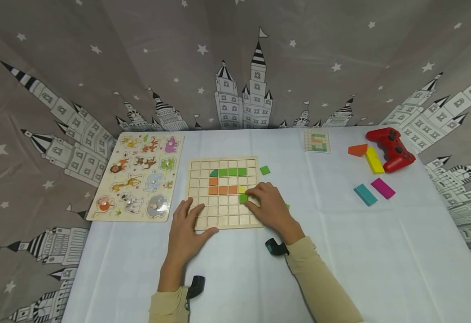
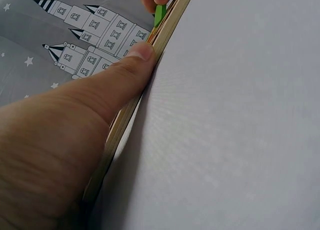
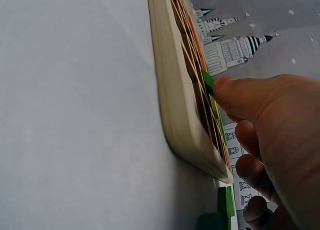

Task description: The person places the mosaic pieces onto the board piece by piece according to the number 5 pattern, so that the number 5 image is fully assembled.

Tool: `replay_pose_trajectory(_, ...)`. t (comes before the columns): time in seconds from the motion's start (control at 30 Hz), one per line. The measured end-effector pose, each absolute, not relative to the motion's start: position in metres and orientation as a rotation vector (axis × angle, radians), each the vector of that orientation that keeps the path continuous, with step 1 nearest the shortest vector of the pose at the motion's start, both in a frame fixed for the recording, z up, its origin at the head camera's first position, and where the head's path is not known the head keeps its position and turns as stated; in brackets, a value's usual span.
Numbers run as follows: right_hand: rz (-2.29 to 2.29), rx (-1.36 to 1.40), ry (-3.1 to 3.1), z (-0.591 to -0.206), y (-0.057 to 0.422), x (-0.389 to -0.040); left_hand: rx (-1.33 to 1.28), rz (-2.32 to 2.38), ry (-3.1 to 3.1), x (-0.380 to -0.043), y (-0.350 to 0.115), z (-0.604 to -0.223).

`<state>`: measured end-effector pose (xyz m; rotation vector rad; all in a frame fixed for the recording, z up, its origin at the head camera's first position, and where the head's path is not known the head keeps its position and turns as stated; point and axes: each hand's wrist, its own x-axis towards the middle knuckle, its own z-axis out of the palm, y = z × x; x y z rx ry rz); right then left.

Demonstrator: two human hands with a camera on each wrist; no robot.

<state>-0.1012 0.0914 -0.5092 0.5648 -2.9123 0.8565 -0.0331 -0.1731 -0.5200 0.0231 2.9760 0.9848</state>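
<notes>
My right hand pinches a small green square tile between thumb and fingers, over the right side of a wooden grid board. In the right wrist view this green tile is tilted at the thumb tip. My left hand rests at the board's lower left corner, thumb along the near edge. In the grid lie a row of green tiles with a rounded dark green piece, several orange tiles and a yellow piece just above the pinched tile.
A loose green tile lies right of the board; another is mostly hidden behind my right hand. An animal puzzle stands left. Farther right are a pattern card, a red game controller and yellow, orange, teal and magenta blocks.
</notes>
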Motion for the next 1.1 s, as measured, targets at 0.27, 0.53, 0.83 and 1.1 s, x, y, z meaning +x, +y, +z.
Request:
replay_pose_trajectory(0.27, 0.845, 0.548, -2.915, -0.508, 0.087, -0.1, 0.027, 0.983, 2.976, -0.033, -0.173, -0.52)
replay_pose_trajectory(0.53, 0.831, 0.517, -2.929, -0.505, 0.084, -0.098, 0.024, 0.984, 2.989, -0.033, -0.173, -0.521)
replay_pose_trajectory(0.83, 0.757, 0.475, -2.965, -0.506, 0.081, -0.098, 0.026, 0.975, 2.979, -0.034, -0.175, -0.518)
replay_pose_trajectory(1.1, 1.008, 0.356, -2.902, -0.496, 0.125, -0.089, 0.02, 0.988, 2.986, -0.033, -0.174, -0.522)
